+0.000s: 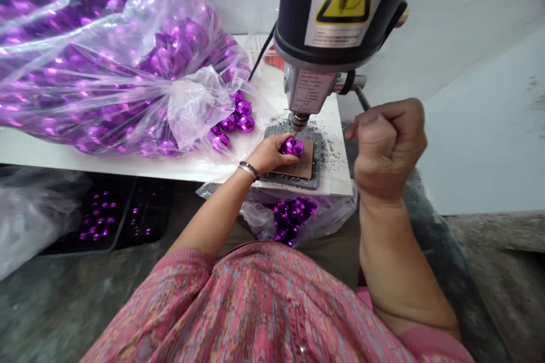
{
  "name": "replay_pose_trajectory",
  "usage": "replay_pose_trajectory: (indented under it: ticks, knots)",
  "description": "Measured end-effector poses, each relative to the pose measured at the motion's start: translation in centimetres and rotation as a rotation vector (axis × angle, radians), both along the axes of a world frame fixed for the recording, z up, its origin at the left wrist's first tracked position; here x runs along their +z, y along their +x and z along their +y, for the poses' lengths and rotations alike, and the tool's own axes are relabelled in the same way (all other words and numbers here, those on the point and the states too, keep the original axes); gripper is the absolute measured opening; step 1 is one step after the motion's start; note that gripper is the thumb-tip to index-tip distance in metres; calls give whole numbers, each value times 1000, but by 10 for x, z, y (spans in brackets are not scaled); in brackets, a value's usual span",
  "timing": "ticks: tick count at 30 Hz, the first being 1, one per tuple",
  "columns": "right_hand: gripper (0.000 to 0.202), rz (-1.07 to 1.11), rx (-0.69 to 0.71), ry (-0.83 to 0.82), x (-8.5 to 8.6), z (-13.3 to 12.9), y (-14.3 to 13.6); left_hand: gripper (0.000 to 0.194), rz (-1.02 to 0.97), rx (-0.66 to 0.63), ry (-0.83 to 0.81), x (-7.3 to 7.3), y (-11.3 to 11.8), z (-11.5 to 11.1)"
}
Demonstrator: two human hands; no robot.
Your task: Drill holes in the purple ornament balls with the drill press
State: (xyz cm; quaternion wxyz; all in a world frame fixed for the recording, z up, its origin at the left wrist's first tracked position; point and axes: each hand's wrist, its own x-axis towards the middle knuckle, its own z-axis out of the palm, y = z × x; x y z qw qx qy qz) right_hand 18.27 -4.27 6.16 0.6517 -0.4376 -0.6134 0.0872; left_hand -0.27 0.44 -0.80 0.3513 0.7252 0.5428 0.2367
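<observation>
Ideally, the left hand [267,155], fingers clamped on the purple ball [293,147], braces it squarely under the chuck [299,121], while the right hand [386,150], fingers curled together, moves smoothly.

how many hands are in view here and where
2: the left hand holds a purple ball under the drill chuck; the right hand is curled, to the right of it. No other hand shows.

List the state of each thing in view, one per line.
Shiny purple faceted ball: held beneath the metal drill chuck.
Left hand: gripping the ball.
Right hand: curled into a fist.
Black-and-silver drill press: running or stopped, unclear.
Large clear plastic bag: bulging full.
White tabletop: littered with dark shavings at right.
</observation>
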Motion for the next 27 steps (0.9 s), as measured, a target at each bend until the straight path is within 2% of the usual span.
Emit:
replay_pose_trajectory:
  ticks: [8, 12, 15, 18, 19, 21, 24, 27]
  knots:
    - [24, 5, -25, 119, -27, 8, 0, 46, -21, -24, 45, -8, -1, 1]
    - [27, -18, 35, 168, -56, 18, 2, 42, -23, -30, 61, -8, -1, 2]
    - [44, -30, 75, 206, -81, 29, 5, 39, -7, -35, 66, -4, -1, 0]
    - [50, -49, 87, 219, -89, 32, 5, 38, 7, -22, 61, -2, 0, -1]
    - [49, -52, 84, 214, -85, 30, 5, 39, 12, -19, 57, -1, 0, -2]
    - [43, -41, 67, 193, -63, 24, 5, 42, 19, -17, 45, -2, 1, -1]
    - [43, 13, 33, 129, -6, 19, 4, 50, 28, 12, 45, -6, 2, 0]
    - [45, 71, 43, 13, 52, 27, 2, 56, 51, 49, 76, -6, 3, -4]
